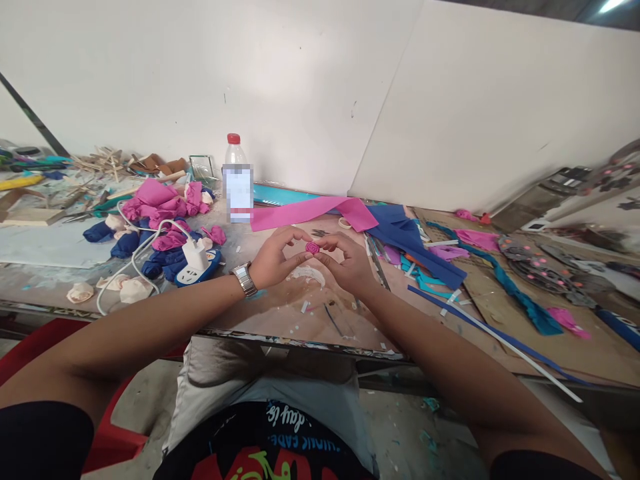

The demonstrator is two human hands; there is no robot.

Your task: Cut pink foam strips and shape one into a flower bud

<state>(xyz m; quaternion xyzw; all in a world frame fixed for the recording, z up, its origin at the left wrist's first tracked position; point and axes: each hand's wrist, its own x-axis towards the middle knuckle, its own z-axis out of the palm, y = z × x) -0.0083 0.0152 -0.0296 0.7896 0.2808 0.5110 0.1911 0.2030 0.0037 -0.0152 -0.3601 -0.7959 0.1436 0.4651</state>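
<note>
A small magenta rolled paper rose (313, 248) is pinched between both hands above the front middle of the table. My left hand (279, 257), with a metal watch (245, 279) on its wrist, grips its left side between thumb and fingertips. From the right, my right hand (350, 262) holds it the same way, thumb below and fingers above. Just behind the hands lies a long pink paper strip (310, 212). A dark blue strip (415, 243) overlaps its right end.
Pink, blue and cream paper flowers (160, 213) are heaped at the left, by a power strip (200, 270) with a white cable. A red-capped bottle (233, 150) stands at the back behind a phone (239, 193). A thin white stick (520, 353) overhangs the front edge at right.
</note>
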